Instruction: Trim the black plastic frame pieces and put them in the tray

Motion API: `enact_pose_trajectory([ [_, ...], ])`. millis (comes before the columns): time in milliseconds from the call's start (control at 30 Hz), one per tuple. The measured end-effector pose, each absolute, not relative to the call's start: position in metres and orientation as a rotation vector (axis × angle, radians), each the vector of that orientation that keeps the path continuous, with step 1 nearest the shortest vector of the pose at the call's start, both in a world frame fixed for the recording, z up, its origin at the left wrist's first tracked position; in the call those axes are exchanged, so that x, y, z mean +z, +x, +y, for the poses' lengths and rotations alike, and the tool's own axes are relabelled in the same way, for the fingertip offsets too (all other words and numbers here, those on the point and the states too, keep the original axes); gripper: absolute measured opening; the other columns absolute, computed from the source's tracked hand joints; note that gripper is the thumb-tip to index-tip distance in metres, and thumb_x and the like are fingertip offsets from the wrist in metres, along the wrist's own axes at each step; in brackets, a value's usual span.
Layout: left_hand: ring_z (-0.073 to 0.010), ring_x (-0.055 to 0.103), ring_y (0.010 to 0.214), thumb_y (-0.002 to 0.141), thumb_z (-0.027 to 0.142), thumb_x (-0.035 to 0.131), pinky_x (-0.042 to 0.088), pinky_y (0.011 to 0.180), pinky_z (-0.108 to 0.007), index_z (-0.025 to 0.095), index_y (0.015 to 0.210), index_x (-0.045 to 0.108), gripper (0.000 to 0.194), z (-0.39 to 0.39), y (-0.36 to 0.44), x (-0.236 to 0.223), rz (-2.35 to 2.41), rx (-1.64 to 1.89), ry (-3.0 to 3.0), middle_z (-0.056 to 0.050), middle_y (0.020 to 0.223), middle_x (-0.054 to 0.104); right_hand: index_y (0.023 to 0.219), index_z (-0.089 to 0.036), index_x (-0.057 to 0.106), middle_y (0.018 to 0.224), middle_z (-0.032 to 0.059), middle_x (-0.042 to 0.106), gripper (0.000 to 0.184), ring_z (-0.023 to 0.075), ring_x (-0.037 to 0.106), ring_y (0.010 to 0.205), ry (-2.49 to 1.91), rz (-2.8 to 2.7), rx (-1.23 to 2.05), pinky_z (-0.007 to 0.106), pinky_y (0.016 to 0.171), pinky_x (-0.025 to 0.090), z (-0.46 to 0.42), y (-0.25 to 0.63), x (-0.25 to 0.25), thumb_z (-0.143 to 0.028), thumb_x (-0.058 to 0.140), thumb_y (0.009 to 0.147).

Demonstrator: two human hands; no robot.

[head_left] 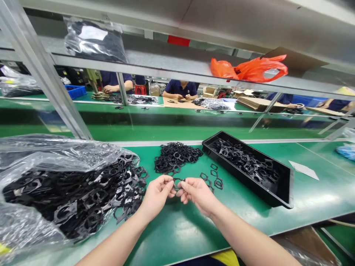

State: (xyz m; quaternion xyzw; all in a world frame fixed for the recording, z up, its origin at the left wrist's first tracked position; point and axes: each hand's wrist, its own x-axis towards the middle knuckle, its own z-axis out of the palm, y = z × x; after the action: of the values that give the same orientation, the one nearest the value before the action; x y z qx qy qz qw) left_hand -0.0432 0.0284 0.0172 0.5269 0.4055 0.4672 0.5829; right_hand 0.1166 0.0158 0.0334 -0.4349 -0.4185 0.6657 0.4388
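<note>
Between my two hands is a small black ring-shaped plastic part (177,180), held just above the green bench. My left hand (161,190) pinches its left edge with thumb and fingers. On the other side, my right hand (195,192) pinches the right edge, and the fingertips cover much of the part. Right behind the hands lies a heap of similar black ring parts (179,155). Several loose rings (214,173) are scattered to the right of it. A long black tray (283,201) holds more black parts, some with shiny surfaces.
At left, an open clear plastic bag (83,149) spills black parts (97,199) onto the green bench (321,199). A white paper (303,170) lies right of the tray. Overhead, a shelf carries an orange bag (249,69) and a packed bag (94,40). Co-workers (180,89) sit across.
</note>
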Motion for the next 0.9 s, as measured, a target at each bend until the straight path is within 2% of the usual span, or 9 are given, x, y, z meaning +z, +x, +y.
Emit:
enact_pose_trajectory([
  [133, -0.0097, 0.059, 0.058, 0.077, 0.035, 0.064, 0.049, 0.054, -0.020, 0.013, 0.084, 0.060, 0.024, 0.031, -0.044, 0.017, 0.968, 1.124, 1.119, 0.001, 0.068, 0.061, 0.083, -0.008, 0.065, 0.066, 0.0064, 0.069, 0.039, 0.0092, 0.059, 0.049, -1.048, -1.016, 1.744, 0.020, 0.048, 0.046, 0.022, 0.117, 0.030, -0.044, 0.073, 0.071],
  [233, -0.0084, 0.058, 0.053, 0.077, 0.039, 0.064, 0.046, 0.050, -0.018, 0.013, 0.078, 0.059, 0.026, 0.029, -0.045, 0.014, 1.019, 1.122, 1.063, 0.002, 0.063, 0.059, 0.088, -0.010, 0.065, 0.070, 0.0071, 0.069, 0.034, 0.0116, 0.060, 0.052, -1.111, -1.185, 1.617, 0.023, 0.050, 0.048, 0.027, 0.120, 0.025, -0.044, 0.064, 0.080],
  [333, -0.0104, 0.061, 0.058, 0.079, 0.045, 0.062, 0.048, 0.053, -0.019, 0.012, 0.079, 0.062, 0.033, 0.026, -0.044, 0.011, 1.020, 1.023, 0.985, -0.001, 0.067, 0.063, 0.096, -0.014, 0.065, 0.076, 0.0084, 0.069, 0.026, 0.0156, 0.062, 0.061, -1.192, -1.670, 1.058, 0.029, 0.059, 0.052, 0.027, 0.123, 0.019, -0.034, 0.049, 0.091],
  [433, -0.0125, 0.063, 0.069, 0.080, 0.047, 0.061, 0.051, 0.062, -0.021, 0.012, 0.081, 0.065, 0.035, 0.022, -0.041, 0.011, 0.971, 0.936, 0.878, -0.003, 0.073, 0.065, 0.108, -0.012, 0.063, 0.086, 0.0124, 0.068, 0.028, 0.0210, 0.061, 0.075, -1.085, -2.173, 0.367, 0.035, 0.068, 0.052, 0.018, 0.121, 0.015, -0.018, 0.040, 0.093],
  [500, -0.0123, 0.061, 0.071, 0.079, 0.045, 0.062, 0.052, 0.063, -0.021, 0.013, 0.080, 0.066, 0.032, 0.022, -0.041, 0.010, 0.964, 0.927, 0.826, -0.002, 0.074, 0.065, 0.116, -0.011, 0.059, 0.092, 0.0141, 0.066, 0.031, 0.0228, 0.060, 0.079, -1.045, -2.359, 0.149, 0.036, 0.069, 0.052, 0.012, 0.120, 0.014, -0.015, 0.040, 0.092],
  [567, -0.0127, 0.061, 0.073, 0.078, 0.043, 0.065, 0.053, 0.064, -0.021, 0.014, 0.083, 0.067, 0.029, 0.023, -0.042, 0.008, 0.984, 0.930, 0.787, -0.002, 0.077, 0.066, 0.121, -0.012, 0.055, 0.098, 0.0133, 0.066, 0.032, 0.0221, 0.059, 0.082, -1.049, -2.430, 0.118, 0.035, 0.071, 0.052, 0.009, 0.124, 0.016, -0.018, 0.044, 0.092],
  [700, -0.0154, 0.065, 0.078, 0.075, 0.044, 0.068, 0.054, 0.068, -0.023, 0.014, 0.090, 0.067, 0.034, 0.024, -0.043, 0.004, 1.038, 0.899, 0.762, -0.003, 0.080, 0.068, 0.107, -0.015, 0.060, 0.093, 0.0095, 0.067, 0.021, 0.0204, 0.059, 0.084, -1.229, -2.250, 0.113, 0.033, 0.076, 0.049, 0.026, 0.159, 0.021, -0.024, 0.049, 0.092],
  [800, -0.0167, 0.068, 0.073, 0.072, 0.047, 0.069, 0.053, 0.064, -0.024, 0.014, 0.098, 0.064, 0.042, 0.023, -0.041, 0.003, 1.064, 0.829, 0.775, -0.003, 0.078, 0.068, 0.084, -0.018, 0.064, 0.080, 0.0058, 0.065, 0.015, 0.0196, 0.059, 0.074, -1.739, -2.072, 0.105, 0.031, 0.069, 0.046, 0.051, 0.194, 0.023, -0.031, 0.057, 0.087],
  [900, -0.0166, 0.070, 0.066, 0.071, 0.052, 0.067, 0.051, 0.056, -0.021, 0.014, 0.102, 0.061, 0.049, 0.022, -0.038, 0.002, 1.085, 0.774, 0.789, -0.004, 0.079, 0.069, 0.078, -0.019, 0.062, 0.078, 0.0037, 0.063, 0.020, 0.0192, 0.059, 0.071, -2.077, -2.105, 0.230, 0.028, 0.060, 0.042, 0.069, 0.215, 0.021, -0.038, 0.067, 0.078],
])
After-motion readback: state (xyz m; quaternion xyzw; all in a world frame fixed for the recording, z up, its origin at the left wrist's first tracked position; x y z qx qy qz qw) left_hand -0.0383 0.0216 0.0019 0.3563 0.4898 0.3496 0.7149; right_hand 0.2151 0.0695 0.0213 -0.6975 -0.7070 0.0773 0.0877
